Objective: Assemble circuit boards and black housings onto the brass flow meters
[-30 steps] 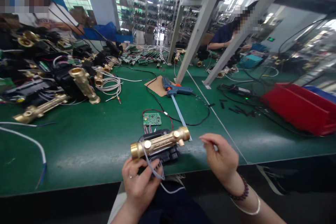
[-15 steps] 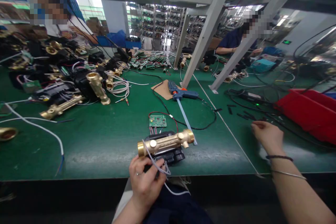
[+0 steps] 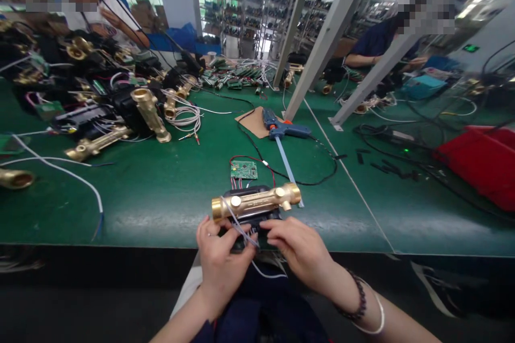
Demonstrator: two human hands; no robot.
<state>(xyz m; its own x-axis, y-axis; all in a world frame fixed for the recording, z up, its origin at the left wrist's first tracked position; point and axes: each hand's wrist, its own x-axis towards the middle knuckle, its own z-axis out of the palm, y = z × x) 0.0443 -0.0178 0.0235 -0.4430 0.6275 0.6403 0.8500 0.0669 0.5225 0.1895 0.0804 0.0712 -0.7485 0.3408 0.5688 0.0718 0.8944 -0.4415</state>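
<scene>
A brass pipe body (image 3: 256, 203) lies across a black housing (image 3: 250, 218) at the near edge of the green table (image 3: 161, 193). My left hand (image 3: 221, 257) is closed on the thin white wires (image 3: 238, 225) that run from the brass body. My right hand (image 3: 300, 249) sits beside it, fingers pinched at the same wires and the black housing. A small green circuit board (image 3: 244, 170) with red wires lies just behind the housing.
A blue glue gun (image 3: 281, 131) with its stick rests on cardboard behind. Brass bodies, black housings and cables pile up at the left (image 3: 120, 112). A red bin (image 3: 478, 163) stands at the right. Metal frame legs (image 3: 322, 48) rise mid-table. Two other people sit at the far side.
My right hand came back from the table on the right, near the black parts, and now meets my left hand at the wires. The left hand stayed on the wires.
</scene>
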